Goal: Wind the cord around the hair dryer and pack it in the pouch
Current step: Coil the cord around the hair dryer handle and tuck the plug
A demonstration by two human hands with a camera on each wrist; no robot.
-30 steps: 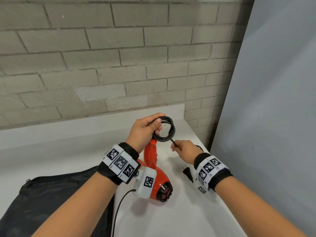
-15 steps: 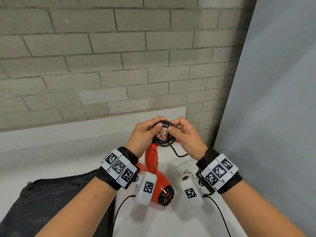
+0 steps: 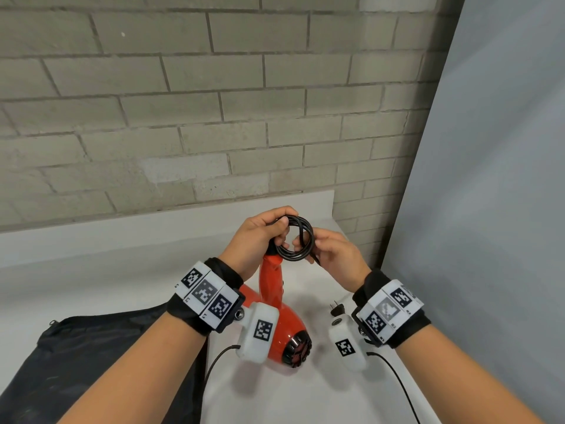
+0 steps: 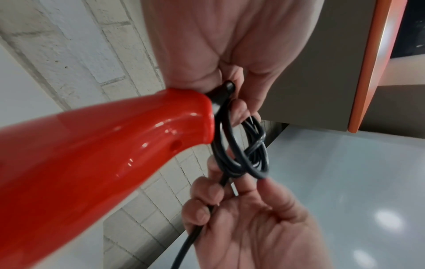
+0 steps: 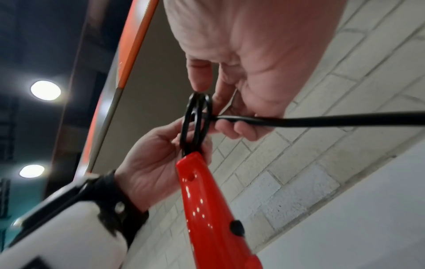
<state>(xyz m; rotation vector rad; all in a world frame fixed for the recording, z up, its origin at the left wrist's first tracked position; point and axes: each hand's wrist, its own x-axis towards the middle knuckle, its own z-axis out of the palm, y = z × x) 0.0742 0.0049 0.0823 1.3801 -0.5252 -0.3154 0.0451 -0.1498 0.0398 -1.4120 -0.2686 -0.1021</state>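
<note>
Both hands [image 3: 293,240] pinch the coiled cord [image 3: 296,238] above the hair dryer [image 3: 275,304]; pouch [image 3: 101,362] lies beside it.

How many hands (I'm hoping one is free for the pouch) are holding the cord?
2. The left hand grips the coiled cord atop the hair dryer handle; the right hand pinches the coil's right side.

One hair dryer [image 3: 276,313], one pouch [image 3: 91,362].
</note>
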